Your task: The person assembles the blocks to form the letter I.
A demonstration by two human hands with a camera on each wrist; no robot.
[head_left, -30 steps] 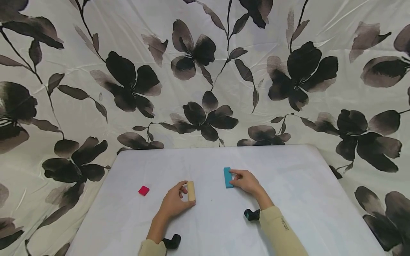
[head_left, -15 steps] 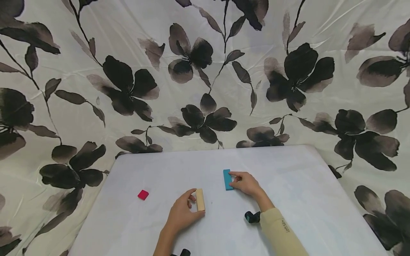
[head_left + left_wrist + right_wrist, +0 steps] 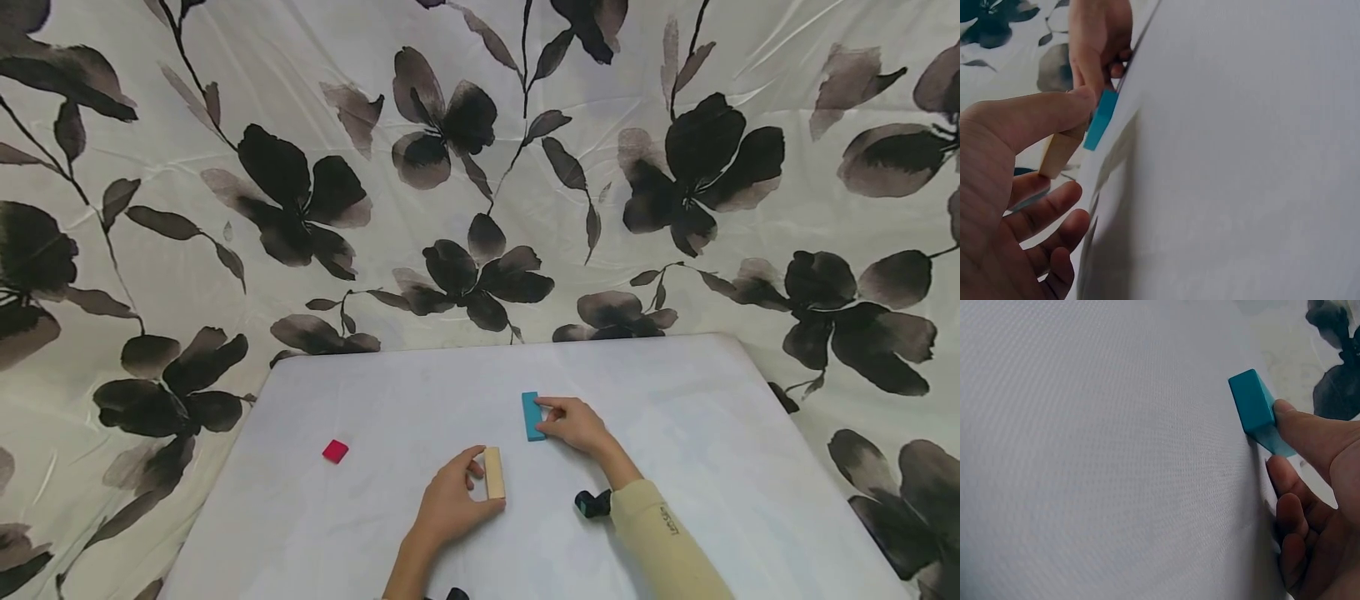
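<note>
My left hand [image 3: 453, 500] pinches a plain wooden block [image 3: 494, 473] by its two ends, thumb at the near end and a fingertip at the far end. In the left wrist view the wooden block [image 3: 1061, 152] spans thumb and fingertip, the other fingers loosely bent. To the right and farther back, my right hand [image 3: 577, 425] has thumb and index finger at a blue rectangular block [image 3: 532, 416]. The right wrist view shows the blue block [image 3: 1252, 403] at the white surface with the thumb against its side. A red block [image 3: 335, 452] lies apart at the left.
A white-covered table [image 3: 390, 400] lies under both hands, its far edge meeting a hanging floral cloth [image 3: 480, 167]. A black wrist camera [image 3: 592, 503] sits by the right sleeve [image 3: 667, 533].
The left hand has carried the wooden block rightward and a little nearer, so it is closer to the blue block. The right hand and the red block have stayed put.
</note>
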